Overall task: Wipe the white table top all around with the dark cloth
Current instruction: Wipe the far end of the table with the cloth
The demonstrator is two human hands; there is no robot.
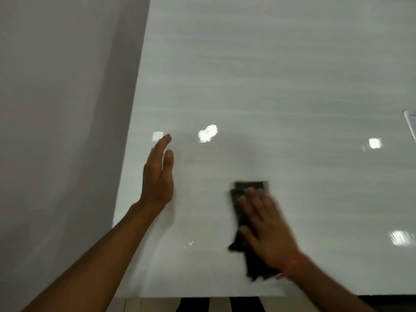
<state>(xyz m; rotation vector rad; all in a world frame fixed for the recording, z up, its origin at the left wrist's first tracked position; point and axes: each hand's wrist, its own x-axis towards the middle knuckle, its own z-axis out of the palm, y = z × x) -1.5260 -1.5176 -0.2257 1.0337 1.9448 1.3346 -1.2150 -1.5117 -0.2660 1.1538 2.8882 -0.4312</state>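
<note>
Head view. White table top [258, 86] fills most of the frame, glossy, with several bright light reflections on it. Its left edge runs diagonally; beyond that edge, a plain grey floor [56, 109].

Dark cloth [242, 212] lies flat on the table top, toward its near edge and right of centre. Folded, roughly oblong; its far end and left side show past the fingers, and a ragged near end shows by the wrist.

Right hand [266, 230] lies palm-down on the dark cloth, fingers straight and slightly spread, pressing it onto the surface. Hand and cloth are motion-blurred. A thin reddish band [292, 265] circles the right wrist.

Left hand [158, 174] is left of the cloth, well apart from it, near the table's left edge. It stands edge-on, fingers straight and held together, thumb alongside. Cannot tell if its lower edge touches the surface. It holds nothing.

At the table's right side, a pale object's corner [410, 124], cut off by the frame.
</note>
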